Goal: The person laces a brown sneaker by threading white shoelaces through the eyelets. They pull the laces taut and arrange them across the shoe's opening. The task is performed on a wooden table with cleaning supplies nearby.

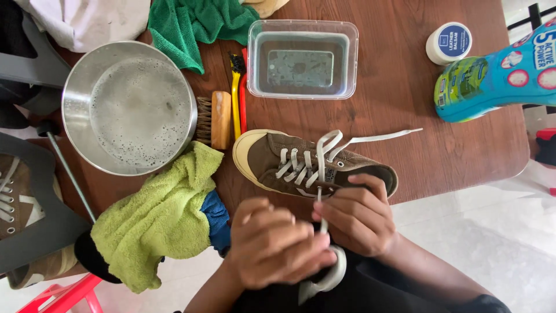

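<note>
Head view: a brown canvas sneaker lies on its side at the near edge of the wooden table. The right hand pinches its white shoelace; the left hand is curled around the lace's lower end, right of a lime-green towel.

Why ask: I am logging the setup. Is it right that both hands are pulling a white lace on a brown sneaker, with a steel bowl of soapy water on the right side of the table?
Not quite. In the head view the steel bowl of soapy water sits on the left side of the table. The rest holds: the left hand and right hand work a white lace on the brown sneaker.
</note>
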